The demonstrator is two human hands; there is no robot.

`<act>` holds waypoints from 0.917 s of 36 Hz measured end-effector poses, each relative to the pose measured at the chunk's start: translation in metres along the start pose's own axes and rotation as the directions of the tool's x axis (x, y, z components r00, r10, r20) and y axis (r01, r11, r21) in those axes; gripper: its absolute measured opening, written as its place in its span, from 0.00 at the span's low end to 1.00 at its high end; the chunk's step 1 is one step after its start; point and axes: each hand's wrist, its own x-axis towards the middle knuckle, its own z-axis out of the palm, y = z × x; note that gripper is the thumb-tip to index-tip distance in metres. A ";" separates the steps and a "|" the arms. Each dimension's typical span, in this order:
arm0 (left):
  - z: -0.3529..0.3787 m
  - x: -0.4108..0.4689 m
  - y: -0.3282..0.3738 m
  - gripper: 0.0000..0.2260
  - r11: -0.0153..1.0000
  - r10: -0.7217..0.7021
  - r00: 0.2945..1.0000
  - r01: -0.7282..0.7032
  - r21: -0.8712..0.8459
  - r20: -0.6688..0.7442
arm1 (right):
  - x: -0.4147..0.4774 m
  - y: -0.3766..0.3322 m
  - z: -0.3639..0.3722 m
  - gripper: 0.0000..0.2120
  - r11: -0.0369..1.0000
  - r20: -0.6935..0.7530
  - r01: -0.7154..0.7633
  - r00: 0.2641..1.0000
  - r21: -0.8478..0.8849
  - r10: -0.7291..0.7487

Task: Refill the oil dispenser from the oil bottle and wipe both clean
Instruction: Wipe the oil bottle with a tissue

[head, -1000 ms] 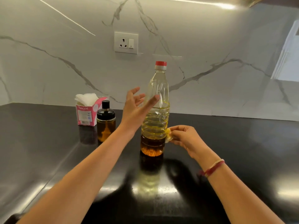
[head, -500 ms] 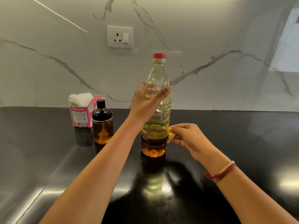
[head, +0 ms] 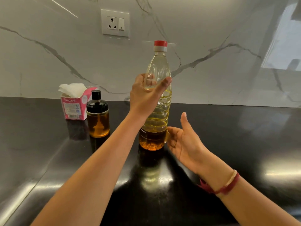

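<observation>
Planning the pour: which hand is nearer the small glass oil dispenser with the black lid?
Left. Left hand grips the clear plastic oil bottle right of the dispenser; right hand sits past the bottle's base.

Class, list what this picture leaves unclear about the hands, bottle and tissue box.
Head view.
Left hand: fingers behind the clear plastic red-capped oil bottle, seen only distorted through it.
Right hand: fingertips at the bottle's lower edge; anything under them is unclear.
Pink tissue box: print too small; corner behind the black-lidded glass oil dispenser.
</observation>
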 end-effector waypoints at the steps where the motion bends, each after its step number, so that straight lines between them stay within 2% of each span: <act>1: 0.000 0.000 0.000 0.25 1.000 0.001 1.000 -0.001 -0.004 -0.006 | -0.001 0.001 0.002 0.37 0.999 0.003 -0.016 1.000 -0.033 0.016; 5: 0.001 -0.002 -0.002 0.23 1.000 0.014 0.999 -0.014 0.000 -0.036 | -0.010 0.005 0.001 0.34 0.996 0.028 -0.040 0.999 -0.084 0.043; 8: 0.001 0.000 -0.001 0.24 1.000 0.016 0.999 -0.016 0.008 -0.039 | -0.012 0.000 0.000 0.44 0.999 0.057 0.037 0.998 -0.016 -0.036; 11: 0.001 0.000 -0.001 0.24 1.000 0.016 0.999 -0.016 0.006 -0.036 | -0.005 -0.003 0.007 0.41 0.994 0.006 0.105 0.994 -0.005 -0.105; 14: 0.001 -0.002 -0.002 0.25 1.000 0.020 0.999 -0.021 -0.010 -0.040 | 0.002 0.003 0.007 0.38 0.996 -0.007 0.041 0.999 -0.081 -0.042; 17: 0.001 -0.002 -0.002 0.25 1.000 0.020 0.999 -0.021 -0.021 -0.030 | -0.001 0.002 -0.001 0.39 0.991 0.035 0.006 0.999 -0.130 -0.001; 19: 0.001 0.000 -0.002 0.26 0.999 0.018 1.000 -0.019 -0.027 -0.020 | -0.003 -0.005 -0.005 0.43 0.995 0.066 0.048 0.997 -0.091 -0.042; 22: 0.000 0.001 -0.001 0.28 0.998 0.000 1.000 -0.001 -0.055 -0.006 | 0.004 -0.014 -0.005 0.43 0.991 0.050 0.129 0.991 -0.043 -0.126; 24: 0.000 0.001 0.000 0.29 0.998 -0.005 1.000 0.005 -0.070 -0.001 | 0.011 -0.014 -0.002 0.42 0.990 0.060 0.101 0.994 -0.094 -0.095; 28: 0.000 0.000 -0.001 0.29 0.995 -0.010 1.000 0.011 -0.096 0.016 | 0.013 -0.010 -0.012 0.43 0.977 0.120 -0.046 0.990 -0.208 0.072; 30: 0.000 0.001 -0.001 0.30 0.994 -0.014 1.000 0.016 -0.111 0.024 | 0.011 -0.015 -0.020 0.45 0.980 0.119 -0.049 0.990 -0.195 0.073; 33: -0.001 0.003 -0.001 0.30 0.993 -0.022 0.999 0.026 -0.118 0.034 | 0.013 -0.026 -0.024 0.45 0.995 0.117 0.027 0.993 -0.098 -0.015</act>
